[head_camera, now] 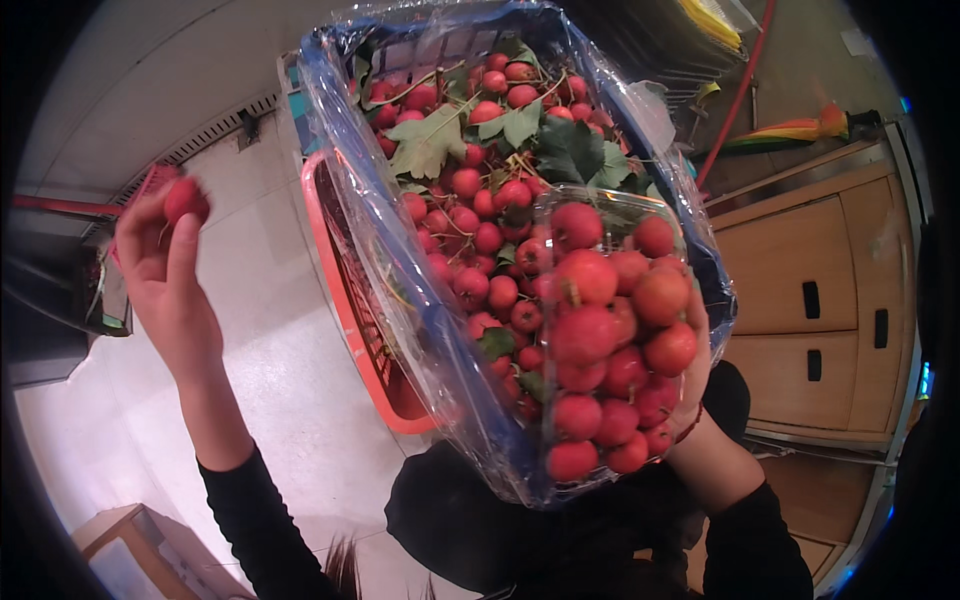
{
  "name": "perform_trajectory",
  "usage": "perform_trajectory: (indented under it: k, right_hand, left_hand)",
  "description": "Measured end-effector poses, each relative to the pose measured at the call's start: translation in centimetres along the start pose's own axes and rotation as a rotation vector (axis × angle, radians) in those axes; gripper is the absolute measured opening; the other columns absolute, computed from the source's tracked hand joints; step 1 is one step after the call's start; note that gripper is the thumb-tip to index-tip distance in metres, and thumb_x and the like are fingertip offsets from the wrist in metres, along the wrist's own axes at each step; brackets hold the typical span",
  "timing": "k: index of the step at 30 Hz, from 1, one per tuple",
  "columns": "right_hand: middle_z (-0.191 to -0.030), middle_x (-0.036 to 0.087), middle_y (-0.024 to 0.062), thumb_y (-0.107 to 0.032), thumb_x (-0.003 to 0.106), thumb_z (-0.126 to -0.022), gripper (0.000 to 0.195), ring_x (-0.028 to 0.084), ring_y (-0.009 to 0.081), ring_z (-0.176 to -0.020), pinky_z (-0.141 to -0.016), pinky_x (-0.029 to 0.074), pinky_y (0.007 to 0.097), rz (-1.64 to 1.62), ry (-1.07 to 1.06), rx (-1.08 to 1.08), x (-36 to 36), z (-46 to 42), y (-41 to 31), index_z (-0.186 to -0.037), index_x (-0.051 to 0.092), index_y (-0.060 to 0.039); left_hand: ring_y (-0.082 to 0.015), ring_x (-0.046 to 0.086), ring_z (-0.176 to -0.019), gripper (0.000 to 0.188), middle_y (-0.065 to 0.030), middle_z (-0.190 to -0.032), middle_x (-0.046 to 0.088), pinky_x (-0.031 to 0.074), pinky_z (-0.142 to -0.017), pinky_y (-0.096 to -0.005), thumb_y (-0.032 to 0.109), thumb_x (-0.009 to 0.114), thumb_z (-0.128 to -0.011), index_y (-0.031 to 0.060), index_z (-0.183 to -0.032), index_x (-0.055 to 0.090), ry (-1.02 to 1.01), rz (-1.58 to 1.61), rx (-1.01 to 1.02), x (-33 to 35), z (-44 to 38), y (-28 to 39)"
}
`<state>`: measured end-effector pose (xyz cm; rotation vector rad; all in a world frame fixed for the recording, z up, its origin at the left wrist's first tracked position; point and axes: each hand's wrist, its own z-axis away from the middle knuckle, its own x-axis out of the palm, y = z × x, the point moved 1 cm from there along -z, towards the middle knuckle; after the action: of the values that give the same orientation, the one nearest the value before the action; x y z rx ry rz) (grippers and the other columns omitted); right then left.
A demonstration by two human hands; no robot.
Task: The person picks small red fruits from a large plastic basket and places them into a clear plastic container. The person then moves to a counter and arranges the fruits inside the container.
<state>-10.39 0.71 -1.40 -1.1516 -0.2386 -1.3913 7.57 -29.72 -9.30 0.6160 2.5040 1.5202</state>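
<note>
Between thumb and fingers, my left hand (169, 255) pinches one red hawthorn fruit (186, 201), held out over the floor on the left. My right hand (696, 360) grips a clear plastic box (551, 420) from its right side, its fingers mostly hidden behind it. Several larger red fruits (600, 330) fill the box. Behind and below it, a blue plastic crate (465, 375) lined with clear film holds many small red fruits (480, 217) on stems. Green lobed leaves (431, 139) lie among them, mostly toward the crate's far half.
An orange plastic basket (409, 420) stands under the crate's left side. Wooden drawers (795, 270) and a rainbow-coloured umbrella (795, 133) are on the right. A cardboard box (120, 525) sits at lower left. The floor (277, 375) is pale tile.
</note>
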Motion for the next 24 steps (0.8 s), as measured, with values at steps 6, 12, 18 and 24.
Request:
perform_trajectory:
  k: [6,12,18,24]
  right_hand:
    - [-0.141,0.035,0.0197,-0.062,0.030,-0.088,0.077,0.039,0.0375,-0.127,-0.107,0.030,0.0510,0.033,-0.055,0.122,-1.2,1.2,-0.1,-0.140,0.029,-0.0061]
    - [-0.145,0.030,0.0177,-0.054,0.029,-0.092,0.067,0.034,0.0370,-0.131,-0.109,0.027,0.0514,0.040,-0.193,0.137,-1.3,1.2,-0.3,-0.142,0.026,-0.0089]
    - [-0.140,0.038,0.0134,-0.045,0.032,-0.095,0.058,0.040,0.0310,-0.127,-0.107,0.031,0.0465,-0.059,-0.462,0.262,-2.7,1.2,-1.7,-0.140,0.029,-0.0084]
    - [-0.137,0.041,0.0138,-0.044,0.032,-0.095,0.058,0.043,0.0292,-0.124,-0.105,0.034,0.0440,-0.025,-0.538,0.330,-0.6,1.5,-4.0,-0.138,0.031,-0.0052]
  left_hand:
    - [-0.0227,0.057,-0.107,0.038,-0.0133,-0.107,0.061,0.041,-0.094,-0.0345,0.006,0.068,-0.075,0.0006,-0.110,0.052,-0.681,-0.064,0.362,13.3,0.9,13.3]
    - [-0.0199,0.050,-0.115,0.035,-0.0098,-0.112,0.061,0.036,-0.098,-0.0370,0.017,0.065,-0.082,0.0018,-0.111,0.055,-0.799,-0.568,0.502,15.2,2.1,13.8]
    - [-0.0244,0.047,-0.120,0.049,-0.0133,-0.130,0.045,0.039,-0.098,-0.0370,0.041,0.043,-0.096,0.0085,-0.132,0.038,-0.311,0.269,-0.354,12.5,6.3,14.0]
    - [-0.0279,0.035,-0.130,0.074,-0.0132,-0.143,0.030,0.031,-0.107,-0.0424,0.054,0.044,-0.090,0.0073,-0.142,0.020,-0.222,0.714,-0.729,15.5,12.3,17.0]
